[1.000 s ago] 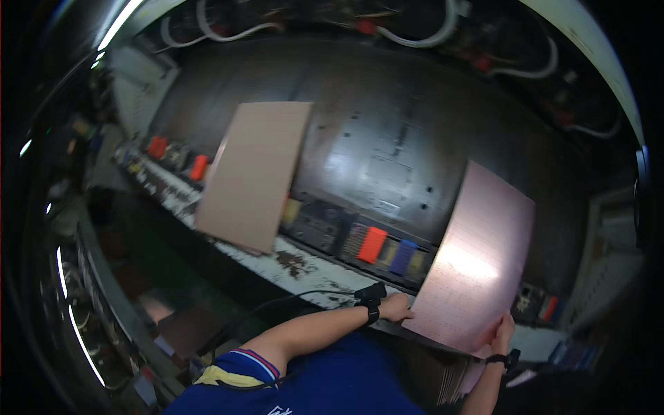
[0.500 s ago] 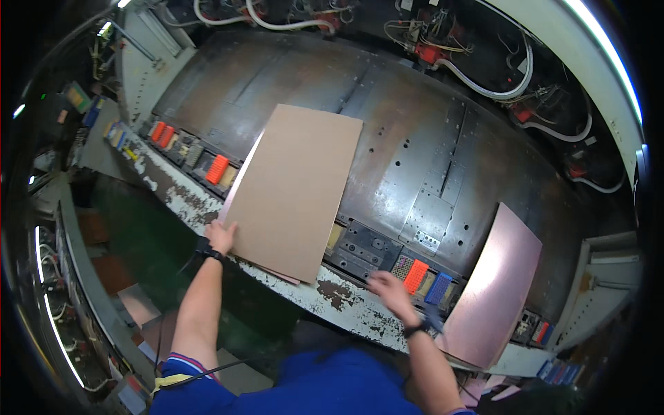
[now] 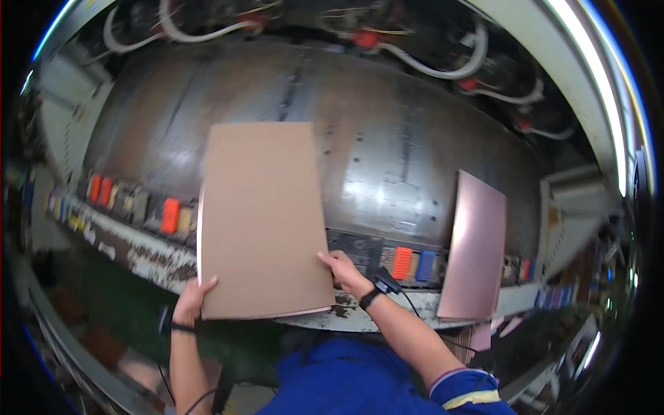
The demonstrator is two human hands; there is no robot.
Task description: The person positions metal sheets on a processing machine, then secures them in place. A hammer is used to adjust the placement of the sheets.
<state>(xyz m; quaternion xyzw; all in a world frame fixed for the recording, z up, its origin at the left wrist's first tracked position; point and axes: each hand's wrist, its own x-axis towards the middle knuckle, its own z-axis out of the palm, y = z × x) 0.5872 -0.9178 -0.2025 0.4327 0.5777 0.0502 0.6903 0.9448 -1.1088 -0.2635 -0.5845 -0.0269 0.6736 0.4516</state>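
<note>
"Where do we have the tan board (image 3: 263, 214)?"

"Straight ahead of our body, its far part over the metal machine bed (image 3: 259, 83) and its near end past the chipped white front rail (image 3: 149, 256). We can't tell whether it rests on the bed or is lifted off it."

"And its long axis?"

"It runs away from us, so most of the length lies beyond our hands. A pinkish layer (image 3: 309, 312) peeks out under the near edge."

"How do our hands stand?"

"Our left hand (image 3: 190, 301) has the board by its left edge, close to the near corner, thumb on top. Our right hand (image 3: 346, 272) is farther up the opposite edge, thumb at the margin. Both look narrowed on the board, but we can't see the fingers underneath."

"So which hand is nearer the near end?"

"The left. The board's bulk stretches forward between the two."

"And the copper-coloured sheet (image 3: 474, 249)?"

"Off to our right, well apart from the board. Our right hand is the nearer one, and we touch it with neither."
</note>
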